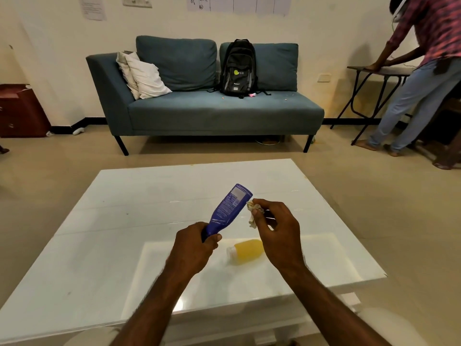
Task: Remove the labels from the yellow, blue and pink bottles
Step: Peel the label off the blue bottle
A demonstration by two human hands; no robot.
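Note:
My left hand grips the cap end of a blue bottle, which tilts up and away over the white table. Printed text still covers the bottle's side. My right hand pinches a crumpled pale strip of label just beside the bottle's upper end. A yellow bottle with a white cap lies on its side on the table, below and between my hands, with no label showing. No pink bottle is in view.
A teal sofa with white pillows and a black backpack stands beyond the table. At the far right a person leans on a folding table. A brown cabinet is at the left.

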